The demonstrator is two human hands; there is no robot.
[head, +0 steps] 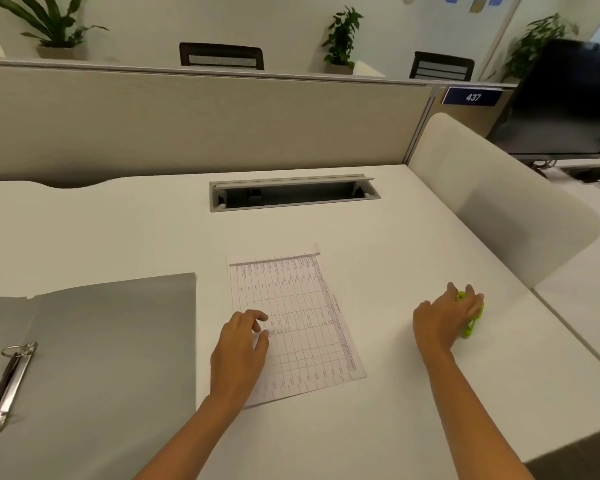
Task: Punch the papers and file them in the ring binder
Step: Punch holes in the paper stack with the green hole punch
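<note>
White office desk (326, 427) with a beige partition wall (187, 126) behind it fills the view. At about 3 o'clock the right hand (444, 318) lies over a small bright green plastic hole punch (473, 320), fingers curved loosely around it; most of the punch is hidden under the hand, so I cannot tell if the grip is firm. At the centre the left hand (241, 344) is half open, its fingertips pressing on the white printed sheets of paper with a table grid (302, 320). The text on the sheets is too small to read. At 9 o'clock the open grey ring binder (111, 341) lies flat, its metal rings (11, 375) closed, its left part cut off by the frame.
</note>
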